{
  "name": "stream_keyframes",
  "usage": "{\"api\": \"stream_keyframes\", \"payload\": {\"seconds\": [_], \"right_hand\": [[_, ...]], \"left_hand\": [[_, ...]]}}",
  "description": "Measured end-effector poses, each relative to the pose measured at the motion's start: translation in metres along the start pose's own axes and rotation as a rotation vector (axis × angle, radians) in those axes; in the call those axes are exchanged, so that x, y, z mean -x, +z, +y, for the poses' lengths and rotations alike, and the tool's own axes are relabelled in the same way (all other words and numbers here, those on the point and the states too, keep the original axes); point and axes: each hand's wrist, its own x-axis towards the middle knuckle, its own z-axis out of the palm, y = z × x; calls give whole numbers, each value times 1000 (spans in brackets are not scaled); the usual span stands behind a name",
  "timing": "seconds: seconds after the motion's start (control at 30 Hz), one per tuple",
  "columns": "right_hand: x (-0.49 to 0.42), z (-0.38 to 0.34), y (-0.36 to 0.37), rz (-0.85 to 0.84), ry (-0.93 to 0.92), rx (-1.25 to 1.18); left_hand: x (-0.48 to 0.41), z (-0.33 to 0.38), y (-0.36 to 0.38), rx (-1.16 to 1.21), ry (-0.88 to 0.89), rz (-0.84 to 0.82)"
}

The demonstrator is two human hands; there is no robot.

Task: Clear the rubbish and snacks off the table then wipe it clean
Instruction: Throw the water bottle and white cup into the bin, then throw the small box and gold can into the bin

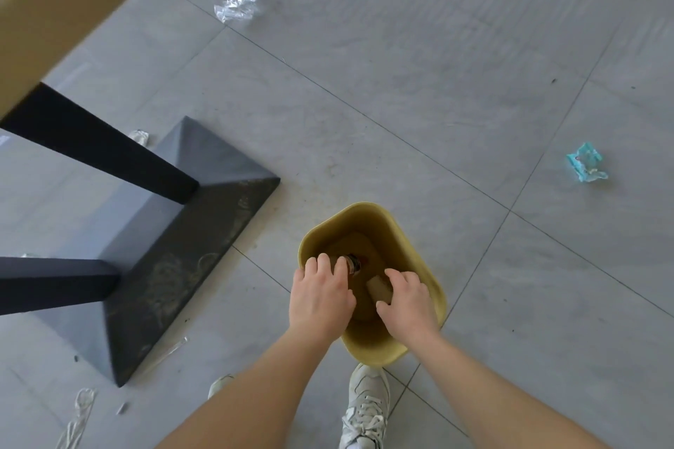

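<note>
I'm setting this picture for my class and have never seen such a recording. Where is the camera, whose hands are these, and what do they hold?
The camera sits on a person's head, looking forward and down. Both hands reach into a yellow bin on the tiled floor. The left hand grips a brown container with a metal rim; the right hand holds a brown tube-shaped item. What they are exactly is unclear. Top left is the table edge, above black legs. A clear wrapper and a turquoise wrapper lie on the floor.
</note>
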Motion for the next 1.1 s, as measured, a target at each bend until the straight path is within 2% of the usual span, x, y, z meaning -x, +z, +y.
{"api": "stream_keyframes", "payload": {"seconds": [0.3,0.53,0.73,0.93,1.1], "right_hand": [[58,-52,-99,59,-119,32],[140,-106,-184,146,-253,148],[208,-161,-249,260,-412,168],[256,-238,-290,325,-673,154],[291,-313,-294,260,-894,174]], "left_hand": [[49,-3,-116,-51,39,75],[116,5,-229,35,-10,159],[183,-4,-327,19,-38,331],[244,-50,-391,-14,-164,450],[293,-100,-416,-4,-358,496]]}}
